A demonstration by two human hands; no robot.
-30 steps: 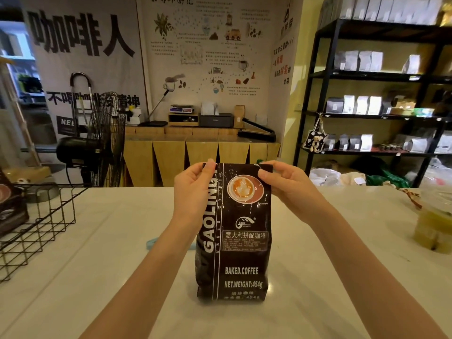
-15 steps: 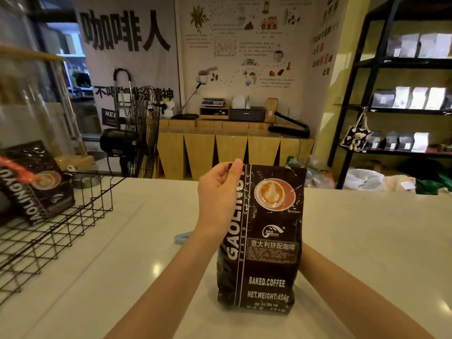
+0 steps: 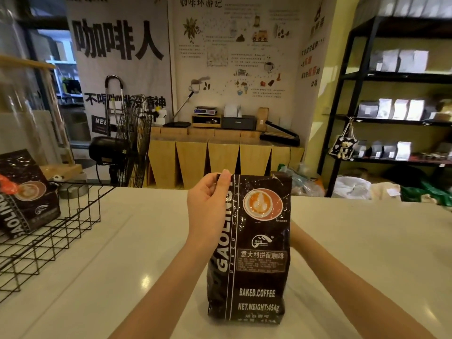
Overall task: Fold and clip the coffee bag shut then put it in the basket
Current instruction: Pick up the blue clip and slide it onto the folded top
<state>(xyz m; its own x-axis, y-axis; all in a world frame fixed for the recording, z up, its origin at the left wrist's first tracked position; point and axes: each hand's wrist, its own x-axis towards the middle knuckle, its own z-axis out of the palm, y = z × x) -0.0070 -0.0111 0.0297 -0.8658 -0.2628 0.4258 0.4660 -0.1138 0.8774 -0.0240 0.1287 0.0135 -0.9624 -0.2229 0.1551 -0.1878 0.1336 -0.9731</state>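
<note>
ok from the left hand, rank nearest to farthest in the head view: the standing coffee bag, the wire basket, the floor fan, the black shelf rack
1. Coffee bag: the left hand pinches its top left corner.
2. Wire basket: on the counter, to the left.
3. Floor fan: behind the counter, to the left.
4. Black shelf rack: far right, by the wall.
</note>
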